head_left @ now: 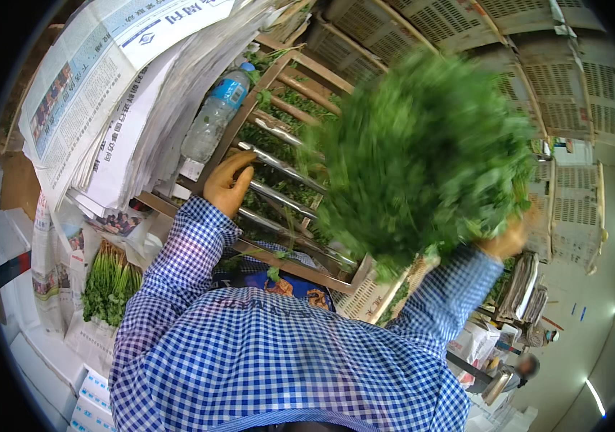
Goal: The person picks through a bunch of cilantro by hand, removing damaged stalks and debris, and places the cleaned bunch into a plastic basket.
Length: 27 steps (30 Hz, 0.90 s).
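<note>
A large bunch of leafy greens (pixel 423 158), smeared by motion, is lifted over the right side of a wooden-framed rack. My right hand (pixel 505 241) grips it from its lower right; the leaves and blur hide most of the fingers. On the left rail of the rack (pixel 253 101) rests my left hand (pixel 228 183), empty, with thumb and fingers apart. Its fingertips are close to the end of a shiny metal bar (pixel 286 167), one of several across the rack. Loose green sprigs show between the bars.
Left of the rack are a tall stack of newspapers (pixel 142 93) and a clear plastic bottle (pixel 214 119) with a blue cap. A bundle of stemmed greens (pixel 111 284) lies on paper at the lower left. Plastic crates (pixel 577 86) line the far right. Another person (pixel 513 374) is at the lower right.
</note>
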Motion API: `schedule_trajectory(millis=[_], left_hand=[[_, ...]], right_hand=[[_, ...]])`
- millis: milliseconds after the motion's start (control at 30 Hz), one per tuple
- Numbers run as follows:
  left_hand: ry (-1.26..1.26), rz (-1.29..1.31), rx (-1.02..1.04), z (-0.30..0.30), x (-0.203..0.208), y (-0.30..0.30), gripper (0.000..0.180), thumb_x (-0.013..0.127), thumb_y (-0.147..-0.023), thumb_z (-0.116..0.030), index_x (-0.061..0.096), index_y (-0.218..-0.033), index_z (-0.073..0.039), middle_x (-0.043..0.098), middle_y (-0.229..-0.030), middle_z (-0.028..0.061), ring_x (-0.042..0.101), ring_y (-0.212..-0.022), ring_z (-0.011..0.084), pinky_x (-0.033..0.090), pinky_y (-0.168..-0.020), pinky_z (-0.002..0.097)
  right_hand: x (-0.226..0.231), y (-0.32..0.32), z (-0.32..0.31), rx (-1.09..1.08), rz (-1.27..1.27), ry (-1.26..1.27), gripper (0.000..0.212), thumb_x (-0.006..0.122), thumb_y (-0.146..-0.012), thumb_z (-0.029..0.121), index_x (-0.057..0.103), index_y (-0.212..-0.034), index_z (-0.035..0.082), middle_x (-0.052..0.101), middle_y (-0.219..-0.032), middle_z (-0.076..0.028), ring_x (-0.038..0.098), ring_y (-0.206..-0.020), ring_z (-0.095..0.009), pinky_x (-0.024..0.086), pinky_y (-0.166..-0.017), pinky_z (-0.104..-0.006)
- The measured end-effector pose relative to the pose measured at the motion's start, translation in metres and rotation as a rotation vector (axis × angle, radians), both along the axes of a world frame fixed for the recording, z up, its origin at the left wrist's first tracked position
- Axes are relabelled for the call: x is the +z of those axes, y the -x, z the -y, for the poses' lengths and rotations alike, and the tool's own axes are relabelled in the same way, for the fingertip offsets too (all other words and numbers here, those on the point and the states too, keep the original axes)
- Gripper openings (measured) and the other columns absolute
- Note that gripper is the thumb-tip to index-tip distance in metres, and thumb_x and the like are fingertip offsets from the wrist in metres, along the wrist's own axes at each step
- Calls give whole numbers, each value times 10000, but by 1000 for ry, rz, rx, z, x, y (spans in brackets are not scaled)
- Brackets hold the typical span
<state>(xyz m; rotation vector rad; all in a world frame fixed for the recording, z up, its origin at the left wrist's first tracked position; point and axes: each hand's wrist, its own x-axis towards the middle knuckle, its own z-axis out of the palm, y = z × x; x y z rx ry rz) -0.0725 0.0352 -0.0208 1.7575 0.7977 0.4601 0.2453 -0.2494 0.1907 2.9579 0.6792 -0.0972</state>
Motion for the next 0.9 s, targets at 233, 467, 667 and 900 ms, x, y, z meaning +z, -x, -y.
schedule_trajectory(millis=[233,467,667,900], left_hand=[[-105,0,52,-6,-7,4,304,625,-967,-124,678,-1255,-44,675,-1273,161,633,-1205,290,499,-1039,371],[-66,-3,2,-5,-18,1,328,601,-994,-170,655,-1299,-63,658,-1315,138,637,-1186,272,528,-980,355],[2,-8,35,-1,-5,0,313,619,-980,-162,668,-1266,-45,669,-1280,158,665,-1116,272,539,-959,349],[41,-41,43,-8,-7,1,393,595,-992,-114,586,-1378,-40,636,-1309,157,621,-1197,258,508,-1008,350]], right_hand=[[26,1,-89,360,91,-1020,321,628,-1003,276,631,-1168,1,670,-962,-131,652,-829,-204,570,-699,-337],[-17,-12,-99,306,268,-645,230,659,-969,168,645,-1146,23,710,-970,-174,718,-840,-231,596,-648,-325],[-25,-10,-91,81,264,-632,240,677,-981,270,666,-1075,49,715,-972,-183,706,-870,-274,588,-720,-406],[-12,5,-92,378,537,-835,222,711,-949,250,674,-966,32,700,-788,-129,685,-663,-250,549,-620,-360]])
